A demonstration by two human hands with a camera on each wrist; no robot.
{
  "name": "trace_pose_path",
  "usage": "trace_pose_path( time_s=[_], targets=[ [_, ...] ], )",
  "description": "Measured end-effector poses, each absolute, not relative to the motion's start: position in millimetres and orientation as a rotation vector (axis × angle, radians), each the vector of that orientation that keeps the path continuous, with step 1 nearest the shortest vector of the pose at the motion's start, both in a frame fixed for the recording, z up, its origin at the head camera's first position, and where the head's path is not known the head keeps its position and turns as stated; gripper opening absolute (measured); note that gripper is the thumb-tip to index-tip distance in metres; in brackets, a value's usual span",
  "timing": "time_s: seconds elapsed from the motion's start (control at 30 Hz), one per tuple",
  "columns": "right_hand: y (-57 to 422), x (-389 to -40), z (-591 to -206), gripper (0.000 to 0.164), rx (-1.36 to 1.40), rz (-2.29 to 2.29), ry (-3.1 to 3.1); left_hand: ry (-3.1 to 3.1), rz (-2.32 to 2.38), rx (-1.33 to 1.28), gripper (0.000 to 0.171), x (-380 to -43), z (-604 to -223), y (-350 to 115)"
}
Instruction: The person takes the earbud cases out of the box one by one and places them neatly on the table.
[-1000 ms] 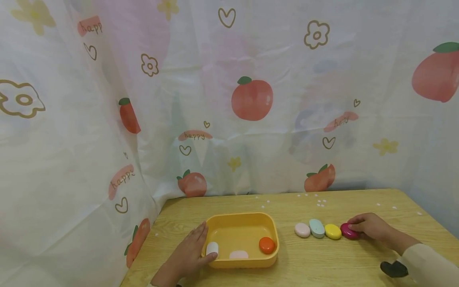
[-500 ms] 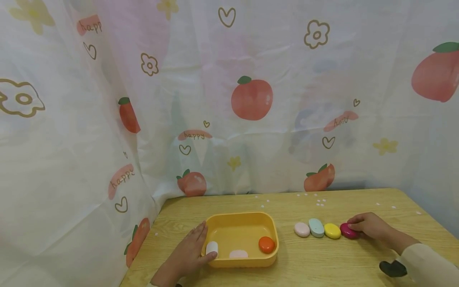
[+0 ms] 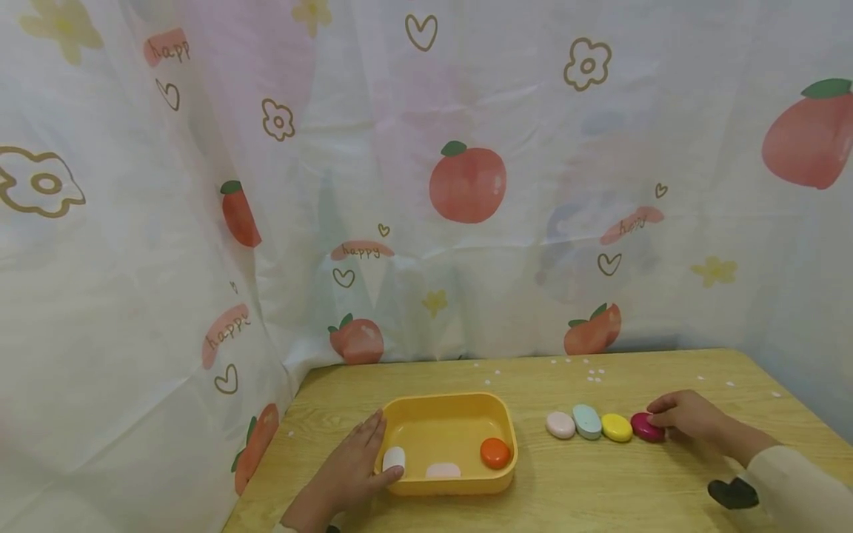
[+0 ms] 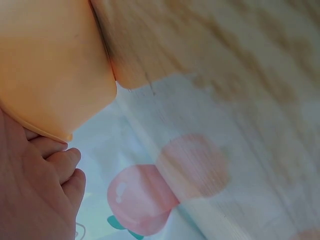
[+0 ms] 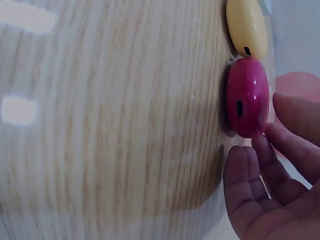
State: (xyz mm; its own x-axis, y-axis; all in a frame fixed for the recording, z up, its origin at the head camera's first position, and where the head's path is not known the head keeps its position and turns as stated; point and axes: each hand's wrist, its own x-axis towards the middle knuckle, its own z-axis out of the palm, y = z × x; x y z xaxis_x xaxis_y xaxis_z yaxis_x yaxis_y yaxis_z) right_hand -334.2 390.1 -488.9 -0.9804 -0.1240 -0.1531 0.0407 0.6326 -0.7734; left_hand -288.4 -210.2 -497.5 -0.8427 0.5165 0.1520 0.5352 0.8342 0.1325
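Observation:
A yellow tray (image 3: 466, 485) lies on the table, with my left hand (image 3: 353, 466) resting at its left side. The fingers lie along the outer wall and the thumb reaches over the front-left corner. Inside sit a white piece (image 3: 394, 460), a pale pink piece (image 3: 443, 471) and an orange piece (image 3: 494, 453). On the right, my right hand (image 3: 689, 416) touches the right end of a magenta glossy oval piece (image 3: 647, 427) with loosely bent fingers. A small dark slot shows in the piece's side in the right wrist view.
Left of the magenta piece, a yellow oval (image 3: 616, 428), a light blue oval (image 3: 587, 422) and a pale pink oval (image 3: 560, 425) form a row. Small white bits (image 3: 595, 375) dot the table's back. A fruit-print curtain (image 3: 466, 296) hangs behind. A black item (image 3: 733, 493) lies by the right sleeve.

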Motion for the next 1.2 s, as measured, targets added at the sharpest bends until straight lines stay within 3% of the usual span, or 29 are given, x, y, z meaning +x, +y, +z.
trace_pose_path(
  time_s=[0.67,1.2],
  targets=[
    [362,-341,-450,0.051,-0.202,-1.257,2.632,-2.92,-0.237,-0.818,0.098,-290,-498,-209],
    [315,-350,-438,0.042,-0.355,-1.4,2.494,-2.906,-0.231,-0.824,0.097,-289,-499,-209]
  ],
)
